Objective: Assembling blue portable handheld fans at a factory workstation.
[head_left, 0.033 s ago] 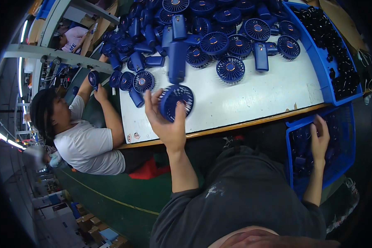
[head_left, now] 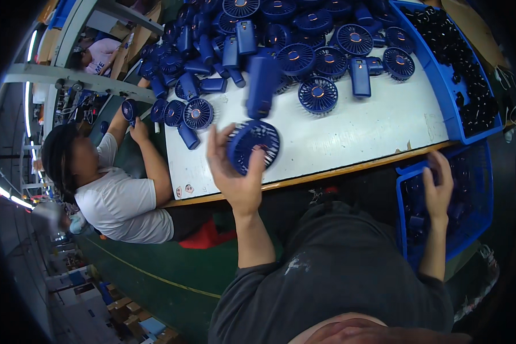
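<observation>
My left hand (head_left: 238, 178) is closed around the round head of a dark blue handheld fan (head_left: 253, 146), above the near part of the white table. Its thumb lies over the front of the fan's grille, and the handle, blurred by motion, points toward the far side. My right hand (head_left: 438, 186) holds nothing; its fingers are apart over the blue crate (head_left: 403, 218) below the table's right end. Dark blue pieces lie inside that crate, too dim to make out well. Several more blue fans (head_left: 318, 96) lie heaped across the far half of the table.
A blue tray (head_left: 454, 123) of small black parts stands along the right side of the white table (head_left: 384, 126). The table's wooden front edge (head_left: 332, 175) runs in front of me. At left, a co-worker (head_left: 123, 200) holds another fan (head_left: 130, 109) beside a grey metal frame (head_left: 34, 71).
My left hand has shifted a little to the right with the fan, whose handle has swung right too. My right hand has moved slightly left and away from me.
</observation>
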Tool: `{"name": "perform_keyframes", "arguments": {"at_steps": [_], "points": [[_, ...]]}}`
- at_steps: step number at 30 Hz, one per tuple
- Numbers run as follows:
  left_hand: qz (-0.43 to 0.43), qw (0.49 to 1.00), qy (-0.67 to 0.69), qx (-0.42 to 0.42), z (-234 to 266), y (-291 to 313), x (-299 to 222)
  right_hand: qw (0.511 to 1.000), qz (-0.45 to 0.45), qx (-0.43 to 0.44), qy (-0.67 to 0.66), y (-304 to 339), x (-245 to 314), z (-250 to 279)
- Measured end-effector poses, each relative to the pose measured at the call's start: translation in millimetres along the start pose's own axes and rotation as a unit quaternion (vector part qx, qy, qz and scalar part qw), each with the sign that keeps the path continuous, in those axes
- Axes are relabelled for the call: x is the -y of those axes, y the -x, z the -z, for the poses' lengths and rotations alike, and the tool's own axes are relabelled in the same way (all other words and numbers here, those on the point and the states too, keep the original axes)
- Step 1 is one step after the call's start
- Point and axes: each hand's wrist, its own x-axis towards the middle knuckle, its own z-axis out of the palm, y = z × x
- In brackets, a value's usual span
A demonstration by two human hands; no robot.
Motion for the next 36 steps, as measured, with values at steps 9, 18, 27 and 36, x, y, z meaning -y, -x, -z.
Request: {"name": "perform_keyframes", "arguments": {"at_steps": [9,18,27,36], "points": [[0.074,0.969,0.139,0.189,-40.2,31.1,-11.6,0.888,0.145,0.417,-0.129,-43.8,107.4,-77.7],[0.328,0.657,0.581,0.351,-99.1,73.7,25.9,0.880,0.249,0.403,0.013,-40.5,132.7,-68.7],[0.327,0.767,0.458,0.308,-76.0,62.5,20.2,0.901,-0.028,0.081,0.425,-239.5,-36.7,87.8],[0.311,0.870,0.273,0.269,-85.8,55.2,19.9,0.990,0.034,0.115,-0.077,-197.4,35.4,48.7]]}}
